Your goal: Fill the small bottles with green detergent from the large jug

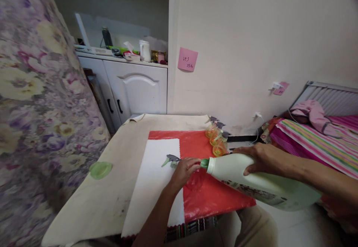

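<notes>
My right hand (261, 159) grips a large pale green detergent jug (237, 170) from above, tilted onto its side with its mouth pointing left. The jug's green spout (204, 163) meets the top of a small clear spray bottle (195, 180), which looks reddish over the red sheet. Around that bottle's neck my left hand (187, 169) is closed; the fingers partly hide the opening. Just left of this hand, a grey and green trigger spray head (172, 159) lies on a white cloth (151, 187).
Several yellow-orange spray bottles (216, 142) stand along the far right edge of the red sheet (195, 141). A green cap (100, 170) sits on the beige table cover (112, 202) at left. A floral curtain (41, 109) hangs left; a bed (321, 135) is at right.
</notes>
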`<state>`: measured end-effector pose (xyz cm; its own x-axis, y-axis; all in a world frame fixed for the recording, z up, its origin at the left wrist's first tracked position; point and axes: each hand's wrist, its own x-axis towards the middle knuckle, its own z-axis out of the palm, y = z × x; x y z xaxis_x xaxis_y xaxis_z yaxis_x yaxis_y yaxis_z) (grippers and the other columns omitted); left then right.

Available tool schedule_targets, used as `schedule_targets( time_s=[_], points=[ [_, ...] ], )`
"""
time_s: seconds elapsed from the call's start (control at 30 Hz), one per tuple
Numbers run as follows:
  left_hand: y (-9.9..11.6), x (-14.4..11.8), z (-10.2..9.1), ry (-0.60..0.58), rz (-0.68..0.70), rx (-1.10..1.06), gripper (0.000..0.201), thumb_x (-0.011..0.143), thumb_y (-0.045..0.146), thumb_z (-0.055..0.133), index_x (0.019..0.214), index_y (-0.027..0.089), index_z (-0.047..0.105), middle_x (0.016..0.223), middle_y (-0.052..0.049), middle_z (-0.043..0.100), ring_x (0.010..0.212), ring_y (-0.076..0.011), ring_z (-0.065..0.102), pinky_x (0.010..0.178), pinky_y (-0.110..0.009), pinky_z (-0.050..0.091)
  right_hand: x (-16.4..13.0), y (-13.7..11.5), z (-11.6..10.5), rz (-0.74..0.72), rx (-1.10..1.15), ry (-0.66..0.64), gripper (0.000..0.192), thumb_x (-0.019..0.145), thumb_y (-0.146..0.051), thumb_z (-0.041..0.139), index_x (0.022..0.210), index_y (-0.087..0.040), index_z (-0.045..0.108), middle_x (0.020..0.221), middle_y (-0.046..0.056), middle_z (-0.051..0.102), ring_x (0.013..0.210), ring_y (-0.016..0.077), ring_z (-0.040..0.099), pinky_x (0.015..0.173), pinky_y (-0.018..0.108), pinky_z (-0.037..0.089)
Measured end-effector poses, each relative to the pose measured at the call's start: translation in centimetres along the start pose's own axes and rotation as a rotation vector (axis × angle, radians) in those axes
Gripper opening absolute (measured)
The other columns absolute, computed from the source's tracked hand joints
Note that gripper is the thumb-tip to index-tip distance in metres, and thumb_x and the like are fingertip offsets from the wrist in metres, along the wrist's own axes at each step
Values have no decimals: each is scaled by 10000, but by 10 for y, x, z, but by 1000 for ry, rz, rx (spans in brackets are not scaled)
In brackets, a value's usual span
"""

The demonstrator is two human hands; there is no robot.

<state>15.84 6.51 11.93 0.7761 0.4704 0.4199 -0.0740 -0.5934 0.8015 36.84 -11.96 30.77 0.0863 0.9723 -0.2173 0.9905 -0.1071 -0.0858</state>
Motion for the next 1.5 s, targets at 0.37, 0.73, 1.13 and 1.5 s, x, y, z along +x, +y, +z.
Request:
schedule_targets(
  time_s=[0.37, 0.73, 1.13, 1.5],
  points=[
    [1, 0, 0, 4, -15, 1, 244, 874, 348, 562, 1039, 235, 702, 1007, -35, 727, 914, -191, 626, 836, -298, 434, 0, -2, -1, -5, -3, -7, 593, 720, -382, 688, 1290, -312, 536, 1026, 59, 736, 934, 308, 681, 739, 319, 490],
    [3, 1, -1, -16, -52, 15, 254, 876, 358, 550, 1027, 225, 705, 1009, -50, 724, 930, -204, 628, 846, -309, 443, 1, -2, -1, 10, -15, -14, 638, 719, -395, 688, 1323, -285, 515, 1044, 85, 729, 960, 318, 672, 769, 341, 495],
    [4, 1, -2, -28, -29, 20, 266, 880, 363, 541, 1060, 245, 697, 1023, -43, 723, 939, -208, 623, 856, -318, 438, 1, -1, -2, 18, -24, -16, 637, 715, -398, 693, 1317, -284, 521, 1094, 97, 718, 990, 332, 665, 801, 359, 496],
    [3, 1, -2, -26, -25, 16, 279, 879, 372, 537, 1070, 245, 695, 1021, -43, 723, 933, -207, 619, 857, -318, 437, 1, -5, -5, 30, -40, -25, 646, 711, -391, 691, 1324, -282, 516, 1072, 102, 723, 966, 333, 670, 761, 348, 492]
  ],
)
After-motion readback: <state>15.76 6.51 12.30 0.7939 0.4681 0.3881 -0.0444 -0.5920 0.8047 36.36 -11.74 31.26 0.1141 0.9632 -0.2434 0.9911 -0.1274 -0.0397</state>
